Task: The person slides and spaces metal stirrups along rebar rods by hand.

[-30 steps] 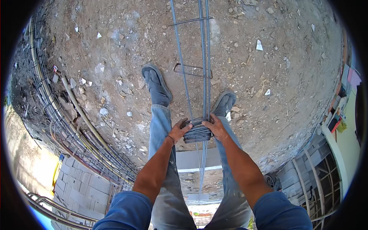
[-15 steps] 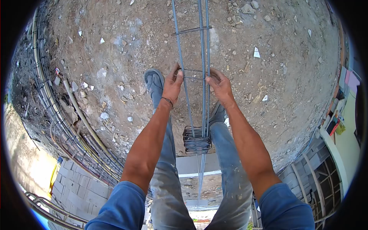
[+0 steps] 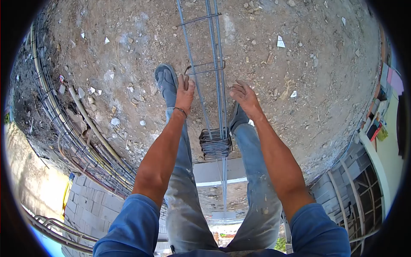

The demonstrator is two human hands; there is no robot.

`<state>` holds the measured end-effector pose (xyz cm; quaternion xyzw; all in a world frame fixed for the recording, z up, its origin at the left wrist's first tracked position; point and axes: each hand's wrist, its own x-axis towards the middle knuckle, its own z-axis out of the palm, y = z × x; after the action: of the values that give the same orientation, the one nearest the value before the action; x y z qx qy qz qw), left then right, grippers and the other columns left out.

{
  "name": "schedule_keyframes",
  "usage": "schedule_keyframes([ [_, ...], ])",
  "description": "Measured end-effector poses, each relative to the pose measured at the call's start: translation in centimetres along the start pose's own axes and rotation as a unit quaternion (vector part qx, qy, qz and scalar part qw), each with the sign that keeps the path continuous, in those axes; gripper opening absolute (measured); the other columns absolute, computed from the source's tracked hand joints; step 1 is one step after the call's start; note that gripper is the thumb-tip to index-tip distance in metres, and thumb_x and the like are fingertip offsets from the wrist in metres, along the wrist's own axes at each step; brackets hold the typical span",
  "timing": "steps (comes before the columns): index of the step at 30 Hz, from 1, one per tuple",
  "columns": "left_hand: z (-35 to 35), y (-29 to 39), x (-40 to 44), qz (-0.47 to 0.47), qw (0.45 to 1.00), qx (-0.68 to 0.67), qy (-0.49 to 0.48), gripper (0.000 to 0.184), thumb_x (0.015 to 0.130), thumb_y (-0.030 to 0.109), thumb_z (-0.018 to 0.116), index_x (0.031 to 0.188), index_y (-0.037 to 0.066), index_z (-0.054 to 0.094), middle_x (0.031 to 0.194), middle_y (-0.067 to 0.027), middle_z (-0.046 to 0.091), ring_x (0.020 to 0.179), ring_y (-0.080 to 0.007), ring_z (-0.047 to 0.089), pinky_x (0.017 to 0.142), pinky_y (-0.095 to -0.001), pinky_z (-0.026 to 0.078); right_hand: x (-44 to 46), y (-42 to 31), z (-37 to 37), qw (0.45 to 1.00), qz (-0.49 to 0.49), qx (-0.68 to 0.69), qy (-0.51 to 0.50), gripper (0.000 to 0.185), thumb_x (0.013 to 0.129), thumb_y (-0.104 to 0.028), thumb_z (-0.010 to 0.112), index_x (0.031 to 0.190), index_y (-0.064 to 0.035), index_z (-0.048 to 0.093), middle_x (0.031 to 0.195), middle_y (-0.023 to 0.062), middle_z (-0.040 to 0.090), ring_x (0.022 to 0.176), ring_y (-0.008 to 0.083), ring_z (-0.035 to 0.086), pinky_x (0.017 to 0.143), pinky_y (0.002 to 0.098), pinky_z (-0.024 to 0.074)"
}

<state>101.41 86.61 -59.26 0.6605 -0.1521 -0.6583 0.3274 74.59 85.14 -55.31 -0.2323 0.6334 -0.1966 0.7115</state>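
Observation:
Long steel bars [image 3: 213,47] run between my legs, with one wire stirrup [image 3: 204,68] around them ahead of my hands and a crosspiece [image 3: 198,19] farther up. My left hand [image 3: 185,91] is just left of the bars, close below the stirrup's left end, fingers raised and nothing held. To the right of the bars is my right hand [image 3: 245,98], its fingers partly bent and apart, empty. A stack of stirrups [image 3: 215,144] surrounds the bars between my knees. Neither hand visibly touches the bars.
Rough ground [image 3: 141,55] with stones and white shards surrounds my feet. Bundled rebar cages and poles [image 3: 72,122] curve along the left. Grey blocks [image 3: 92,192] lie at the lower left. A pale curved edge [image 3: 373,165] and wooden poles [image 3: 338,197] are at the right.
Both hands went from the stirrup stack forward to the single stirrup, then let go and moved apart. The bars and stirrups now appear slightly farther left in view.

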Motion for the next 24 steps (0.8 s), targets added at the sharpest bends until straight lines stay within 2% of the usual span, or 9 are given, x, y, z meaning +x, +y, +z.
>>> schedule_keyframes([
  [3,-2.6,-5.2,-5.5,-0.179,0.976,0.059,-0.112,0.118,0.085,0.061,0.077,0.164,0.005,0.009,0.162,-0.0184,0.035,0.146,-0.0303,0.039,0.116,-0.0471,0.036,-5.2,4.2,-1.3,0.987,0.077,-0.088,-0.114,0.095,0.081,-0.024,0.087,0.153,0.007,0.034,0.153,0.0291,0.043,0.142,0.0385,0.045,0.114,0.0434,0.0435],
  [5,-4.9,-12.4,-9.2,-0.151,0.937,0.239,-0.204,0.114,0.084,0.047,0.084,0.163,0.001,0.015,0.154,-0.0204,0.047,0.14,-0.0299,0.047,0.116,-0.0439,0.038,-6.8,4.9,-1.6,0.965,0.103,-0.154,-0.188,0.101,0.076,-0.027,0.091,0.153,0.007,0.034,0.152,0.0295,0.044,0.142,0.0386,0.045,0.114,0.0431,0.0432],
  [7,-3.7,-11.5,-13.1,-0.196,0.904,0.288,-0.247,0.11,0.083,0.041,0.086,0.161,0.0,0.02,0.148,-0.0203,0.052,0.137,-0.0297,0.051,0.115,-0.0425,0.04,-8.6,5.9,-1.4,0.869,0.114,-0.374,-0.304,0.105,0.067,-0.034,0.093,0.148,0.008,0.041,0.144,0.031,0.052,0.135,0.04,0.052,0.11,0.042,0.0456],
  [9,-2.6,-11.8,-14.3,-0.235,0.862,0.337,-0.296,0.105,0.082,0.035,0.087,0.159,-0.002,0.026,0.142,-0.0202,0.058,0.134,-0.0294,0.054,0.114,-0.041,0.041,-8.4,8.7,-1.9,0.864,0.118,-0.373,-0.317,0.105,0.068,-0.036,0.092,0.149,0.0077,0.04,0.143,0.0312,0.053,0.135,0.0393,0.053,0.111,0.0421,0.0446],
  [15,-1.1,-11.3,-15.4,-0.268,0.919,0.23,-0.178,0.086,0.082,0.027,0.088,0.15,-0.002,0.044,0.135,-0.0182,0.064,0.126,-0.029,0.06,0.109,-0.0385,0.046,-9.4,13.5,-1.8,0.911,0.069,-0.328,-0.239,0.093,0.066,-0.04,0.092,0.136,0.0072,0.052,0.123,0.0284,0.066,0.117,0.0396,0.065,0.099,0.0442,0.0502],
  [18,-1.6,-9.9,-14.3,-0.261,0.92,0.199,-0.215,0.082,0.081,0.028,0.088,0.148,-0.001,0.048,0.133,-0.0179,0.066,0.122,-0.0286,0.063,0.106,-0.0388,0.049,-10.1,14.0,-1.4,0.926,0.05,-0.308,-0.211,0.097,0.067,-0.04,0.092,0.14,0.0062,0.05,0.123,0.0263,0.067,0.116,0.0378,0.065,0.101,0.0434,0.0499],
  [20,-2.5,-9.5,-13.7,-0.183,0.897,0.29,-0.28,0.081,0.078,0.024,0.089,0.144,-0.005,0.051,0.126,-0.0198,0.069,0.118,-0.03,0.066,0.103,-0.0376,0.051,-10.1,13.3,-0.9,0.931,0.035,-0.306,-0.194,0.098,0.067,-0.041,0.092,0.142,0.0057,0.049,0.123,0.0252,0.067,0.116,0.0369,0.065,0.102,0.0429,0.0495],
  [22,-4.0,-10.6,-12.9,-0.191,0.871,0.326,-0.315,0.082,0.078,0.026,0.089,0.144,-0.004,0.051,0.129,-0.021,0.067,0.121,-0.0319,0.064,0.105,-0.038,0.049,-9.5,11.6,-0.2,0.925,0.123,-0.285,-0.221,0.099,0.068,-0.041,0.092,0.145,0.0048,0.049,0.125,0.0242,0.066,0.118,0.0359,0.064,0.105,0.0417,0.048],
  [24,-5.0,-11.1,-11.2,-0.18,0.844,0.369,-0.345,0.083,0.078,0.028,0.089,0.145,-0.002,0.051,0.131,-0.0223,0.066,0.125,-0.0337,0.062,0.107,-0.0384,0.048,-8.8,13.0,0.2,0.921,0.111,-0.301,-0.221,0.096,0.068,-0.041,0.091,0.142,0.0051,0.051,0.125,0.0243,0.066,0.118,0.036,0.064,0.105,0.0417,0.0479],
])
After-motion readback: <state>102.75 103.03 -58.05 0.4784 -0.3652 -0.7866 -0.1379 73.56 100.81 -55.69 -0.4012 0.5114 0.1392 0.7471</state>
